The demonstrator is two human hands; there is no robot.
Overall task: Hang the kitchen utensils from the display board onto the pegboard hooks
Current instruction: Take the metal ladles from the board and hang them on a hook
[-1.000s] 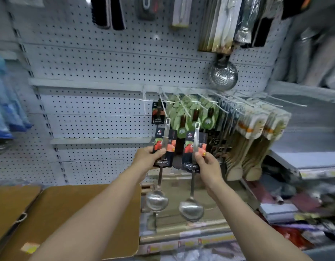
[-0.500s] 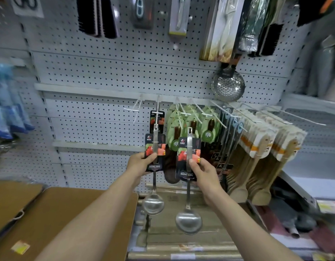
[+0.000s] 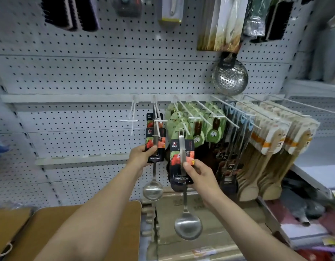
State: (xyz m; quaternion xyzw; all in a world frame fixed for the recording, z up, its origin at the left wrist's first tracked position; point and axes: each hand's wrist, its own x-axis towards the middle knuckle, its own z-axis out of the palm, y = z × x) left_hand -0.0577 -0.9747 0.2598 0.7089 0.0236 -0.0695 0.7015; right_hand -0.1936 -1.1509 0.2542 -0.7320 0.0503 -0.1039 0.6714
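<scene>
My left hand (image 3: 142, 154) grips a steel ladle (image 3: 152, 190) by its black label card, its handle top at the tip of a white pegboard hook (image 3: 159, 120). Another carded ladle (image 3: 151, 119) hangs on that hook behind it. My right hand (image 3: 199, 175) holds a second steel ladle (image 3: 187, 226) by its card, lower and to the right, away from the hooks. An empty white hook (image 3: 132, 119) juts out of the pegboard (image 3: 78, 76) just left of them.
Green-carded spoons (image 3: 198, 129), dark utensils (image 3: 232, 147) and wooden spatulas (image 3: 272, 147) fill the hooks to the right. A steel skimmer (image 3: 229, 78) hangs above them. Brushes (image 3: 70, 14) hang at the top. Brown boards (image 3: 87, 232) lie below left, cartons (image 3: 200, 213) below centre.
Both hands rose toward the hooks. The left ladle moved up to the hook tip. The right ladle now sits lower than the left one. The camera tilted up and closer.
</scene>
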